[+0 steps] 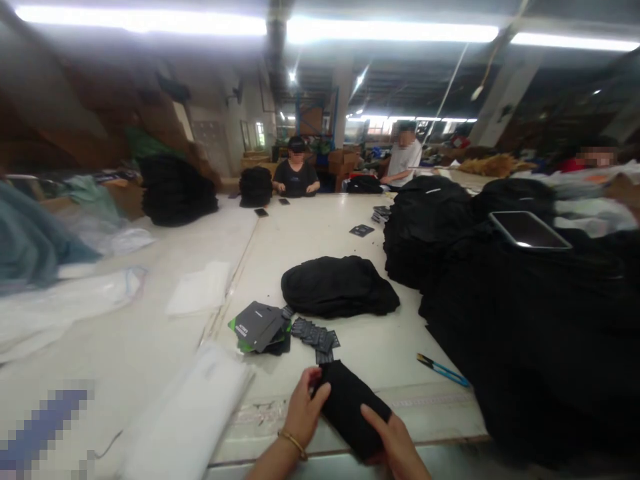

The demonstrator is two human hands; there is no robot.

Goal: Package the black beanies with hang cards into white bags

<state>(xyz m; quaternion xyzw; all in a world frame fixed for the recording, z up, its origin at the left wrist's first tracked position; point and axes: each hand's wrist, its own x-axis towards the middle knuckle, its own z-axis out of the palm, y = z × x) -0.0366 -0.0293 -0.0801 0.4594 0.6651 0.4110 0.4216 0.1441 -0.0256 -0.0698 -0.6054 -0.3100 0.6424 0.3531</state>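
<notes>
Between my two hands is a folded black fabric piece [350,407], held over the table's near edge. My left hand [306,403] grips its upper left side with the thumb on top. On its lower right side, my right hand [393,437] has its thumb on top and the other fingers hidden beneath. Just beyond the folded fabric lie several small dark labels [316,335]. Left of them sits a stack of dark cards with green corners [260,327]. A flat black fabric pile [337,287] lies behind the labels.
Blue-handled thread snips [443,370] lie to the right, beside a large black fabric heap [525,333] carrying a phone [530,230]. White plastic bags [195,407] lie at left. Two people [296,173] [405,160] work at the far end, near more black stacks [175,190].
</notes>
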